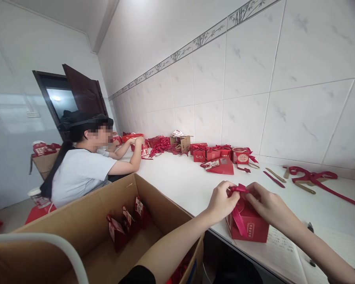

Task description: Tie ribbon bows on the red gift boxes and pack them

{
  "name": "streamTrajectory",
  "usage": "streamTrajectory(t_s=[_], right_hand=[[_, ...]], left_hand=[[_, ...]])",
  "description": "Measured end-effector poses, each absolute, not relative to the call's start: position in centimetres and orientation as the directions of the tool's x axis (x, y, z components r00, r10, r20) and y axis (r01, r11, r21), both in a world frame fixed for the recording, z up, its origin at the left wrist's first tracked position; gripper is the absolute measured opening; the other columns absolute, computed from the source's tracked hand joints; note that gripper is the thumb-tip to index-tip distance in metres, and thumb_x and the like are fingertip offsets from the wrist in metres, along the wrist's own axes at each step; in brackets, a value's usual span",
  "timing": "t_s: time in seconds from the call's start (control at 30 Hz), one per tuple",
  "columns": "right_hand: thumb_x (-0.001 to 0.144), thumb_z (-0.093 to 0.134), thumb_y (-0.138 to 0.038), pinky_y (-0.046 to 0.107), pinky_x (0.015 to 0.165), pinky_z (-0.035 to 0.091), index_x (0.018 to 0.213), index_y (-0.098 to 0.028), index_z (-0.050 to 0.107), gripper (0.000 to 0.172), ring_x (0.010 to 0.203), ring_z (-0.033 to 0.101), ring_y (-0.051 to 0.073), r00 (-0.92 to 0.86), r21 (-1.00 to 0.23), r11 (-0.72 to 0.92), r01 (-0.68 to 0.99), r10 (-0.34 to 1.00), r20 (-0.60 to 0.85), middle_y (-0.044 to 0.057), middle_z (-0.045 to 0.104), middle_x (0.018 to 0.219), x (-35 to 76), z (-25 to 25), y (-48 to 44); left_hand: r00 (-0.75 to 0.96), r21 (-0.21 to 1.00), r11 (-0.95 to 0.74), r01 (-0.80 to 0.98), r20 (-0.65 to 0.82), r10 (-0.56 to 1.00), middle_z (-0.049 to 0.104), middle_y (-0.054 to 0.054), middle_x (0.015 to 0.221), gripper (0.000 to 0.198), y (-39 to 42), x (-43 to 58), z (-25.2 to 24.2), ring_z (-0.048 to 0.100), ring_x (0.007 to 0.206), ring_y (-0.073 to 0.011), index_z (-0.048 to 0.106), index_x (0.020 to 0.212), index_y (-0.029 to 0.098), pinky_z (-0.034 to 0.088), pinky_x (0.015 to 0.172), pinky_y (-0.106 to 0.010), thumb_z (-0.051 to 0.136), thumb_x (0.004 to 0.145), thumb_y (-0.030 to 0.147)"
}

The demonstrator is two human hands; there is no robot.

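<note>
A red gift box [258,233] stands upright on the white table near its front edge. On its top is a dark pink ribbon [239,223], with one tail hanging down the front side. My left hand [222,200] is closed, pinching the ribbon at the left of the bow. From the right, my right hand [264,201] pinches the ribbon's other side, its fingers resting over the box top. The exact fold of ribbon between the fingertips is partly hidden.
A large cardboard carton [106,205] holding several red boxes stands at my left. Finished-looking red boxes [213,153] line the wall. Loose ribbons [313,177] lie at the right; papers [286,252] lie beside the box. A co-worker [83,169] sits farther along the table [171,177].
</note>
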State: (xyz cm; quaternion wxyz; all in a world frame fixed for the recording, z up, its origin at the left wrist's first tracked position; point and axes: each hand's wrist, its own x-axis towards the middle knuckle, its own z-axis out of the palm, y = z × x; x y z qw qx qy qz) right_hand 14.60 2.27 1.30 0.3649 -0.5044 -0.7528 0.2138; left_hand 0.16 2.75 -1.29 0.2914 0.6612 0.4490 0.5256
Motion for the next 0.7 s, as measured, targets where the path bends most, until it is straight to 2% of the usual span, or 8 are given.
streamTrajectory(t_s=[0.1,0.2,0.27,0.37,0.43,0.5,0.6,0.7], right_hand=[[0.070,0.041,-0.048,0.035,0.058,0.046,0.073,-0.025,0.045,0.023,0.060,0.061,0.023,-0.104,-0.832,0.262,0.489,0.965,0.242,0.003,0.066,0.067,14.9,1.1,2.5],[0.072,0.042,-0.050,0.038,0.063,0.048,0.069,-0.024,0.046,0.027,0.061,0.061,0.023,-0.031,-0.917,0.158,0.365,0.987,0.158,0.006,0.065,0.068,15.4,0.7,2.9],[0.074,0.045,-0.048,0.039,0.064,0.048,0.064,-0.024,0.047,0.026,0.061,0.059,0.023,-0.018,-0.955,0.128,0.269,0.992,0.127,0.009,0.065,0.071,15.7,0.6,3.2],[0.075,0.050,-0.038,0.036,0.062,0.047,0.061,-0.023,0.050,0.020,0.061,0.057,0.021,-0.013,-0.998,0.063,0.026,0.998,0.063,0.011,0.063,0.073,15.7,0.6,3.2],[0.072,0.052,-0.032,0.033,0.059,0.046,0.063,-0.022,0.052,0.015,0.059,0.055,0.018,0.010,-0.989,0.036,-0.140,0.999,0.035,0.009,0.059,0.068,15.5,0.6,3.1],[0.066,0.053,-0.029,0.031,0.055,0.044,0.060,-0.020,0.049,0.012,0.051,0.049,0.014,0.004,-0.978,-0.003,-0.210,1.000,-0.004,0.004,0.054,0.059,15.4,0.5,3.1],[0.066,0.050,-0.027,0.029,0.055,0.042,0.063,-0.018,0.049,0.009,0.050,0.047,0.013,0.017,-0.982,-0.005,-0.187,1.000,-0.009,0.003,0.055,0.060,15.5,0.4,3.2],[0.067,0.052,-0.022,0.029,0.062,0.042,0.074,-0.018,0.051,0.008,0.060,0.053,0.015,-0.007,-0.992,0.118,0.039,0.993,0.118,0.002,0.059,0.067,15.8,0.9,2.9]], left_hand=[[-0.001,0.845,-0.410,0.344,0.437,0.900,0.064,-0.004,0.083,0.009,2.8,0.0,-1.5,0.058,0.076,-0.0166,0.060,0.078,0.019,0.047,0.076,-0.030,0.053,0.073,0.015],[-0.052,0.841,-0.385,0.381,0.435,0.899,0.064,-0.004,0.081,0.007,2.8,0.3,-1.7,0.058,0.076,-0.0175,0.059,0.075,0.019,0.047,0.075,-0.031,0.054,0.073,0.016],[-0.070,0.859,-0.359,0.366,0.410,0.909,0.064,-0.003,0.078,0.007,2.9,0.6,-1.6,0.058,0.072,-0.0164,0.059,0.076,0.019,0.047,0.071,-0.030,0.053,0.074,0.017],[-0.126,0.892,-0.338,0.302,0.388,0.913,0.064,-0.002,0.075,0.006,3.0,0.8,-1.5,0.058,0.068,-0.0145,0.059,0.077,0.018,0.047,0.068,-0.027,0.054,0.075,0.015],[-0.188,0.906,-0.341,0.249,0.391,0.901,0.064,-0.002,0.075,0.004,3.2,0.8,-1.5,0.060,0.071,-0.0144,0.058,0.078,0.017,0.047,0.070,-0.025,0.055,0.075,0.016],[-0.191,0.921,-0.332,0.206,0.371,0.909,0.064,-0.003,0.079,0.005,3.5,0.8,-1.7,0.060,0.074,-0.0144,0.056,0.081,0.016,0.047,0.071,-0.025,0.054,0.077,0.019],[-0.154,0.932,-0.326,0.158,0.349,0.924,0.063,-0.004,0.083,0.007,3.8,0.6,-1.9,0.060,0.076,-0.0144,0.053,0.083,0.016,0.047,0.072,-0.025,0.051,0.079,0.022],[-0.060,0.893,-0.393,0.218,0.414,0.908,0.063,-0.004,0.084,0.006,3.6,0.4,-1.5,0.060,0.081,-0.0152,0.052,0.082,0.017,0.046,0.075,-0.026,0.052,0.079,0.022]])
